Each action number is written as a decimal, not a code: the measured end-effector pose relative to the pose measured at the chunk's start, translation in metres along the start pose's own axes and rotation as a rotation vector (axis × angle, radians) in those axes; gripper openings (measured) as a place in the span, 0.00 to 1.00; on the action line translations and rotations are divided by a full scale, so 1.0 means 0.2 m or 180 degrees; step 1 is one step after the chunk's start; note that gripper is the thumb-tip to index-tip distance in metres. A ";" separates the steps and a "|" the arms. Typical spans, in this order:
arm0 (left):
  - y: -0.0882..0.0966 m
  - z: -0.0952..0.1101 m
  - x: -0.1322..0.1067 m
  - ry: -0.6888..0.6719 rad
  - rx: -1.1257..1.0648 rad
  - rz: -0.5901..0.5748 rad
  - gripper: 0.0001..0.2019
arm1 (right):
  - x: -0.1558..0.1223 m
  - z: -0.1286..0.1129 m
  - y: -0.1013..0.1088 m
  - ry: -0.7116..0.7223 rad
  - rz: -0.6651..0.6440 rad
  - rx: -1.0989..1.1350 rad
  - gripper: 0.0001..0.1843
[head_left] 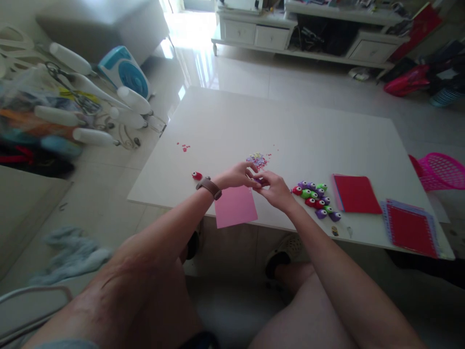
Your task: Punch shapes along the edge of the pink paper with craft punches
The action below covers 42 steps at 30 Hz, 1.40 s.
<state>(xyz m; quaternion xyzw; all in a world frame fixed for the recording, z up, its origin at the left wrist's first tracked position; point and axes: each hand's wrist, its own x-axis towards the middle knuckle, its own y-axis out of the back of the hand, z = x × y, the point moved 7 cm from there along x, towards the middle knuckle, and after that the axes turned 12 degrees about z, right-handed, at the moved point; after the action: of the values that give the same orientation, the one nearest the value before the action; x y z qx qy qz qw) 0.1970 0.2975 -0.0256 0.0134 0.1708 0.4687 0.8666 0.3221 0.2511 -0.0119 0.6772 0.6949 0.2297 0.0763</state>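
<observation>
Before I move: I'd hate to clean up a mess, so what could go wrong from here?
The confetti lies loose beside the fingers of your left hand; a brush might scatter it. The pink sheet pokes past the near edge of the table, so a leg or sleeve could perhaps catch it. The small red thing sits close to your watch; a wrist swing may knock it.

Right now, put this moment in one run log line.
left hand: holding purple object | right hand: holding same object | pink sheet: overhanging edge of table | confetti pile: just beyond hands
</observation>
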 end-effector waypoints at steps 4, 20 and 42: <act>0.03 -0.03 0.01 0.0111 0.0820 -0.0006 0.27 | 0.00 0.04 0.07 -0.0001 0.0084 -0.0262 0.09; 0.04 -0.25 -0.01 0.0182 0.3295 0.0218 0.22 | -0.05 0.13 0.10 0.0073 -0.0222 -0.1294 0.13; -0.10 -0.24 -0.11 -0.0383 0.3211 -0.0289 0.17 | -0.08 0.12 0.00 0.0046 -0.0658 -0.1536 0.10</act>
<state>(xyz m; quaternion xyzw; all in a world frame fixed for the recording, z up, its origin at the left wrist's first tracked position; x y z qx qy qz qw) 0.1867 0.2610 -0.0680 0.4496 0.3260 0.2881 0.7801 0.3339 0.2399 -0.0362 0.5632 0.6860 0.3846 0.2538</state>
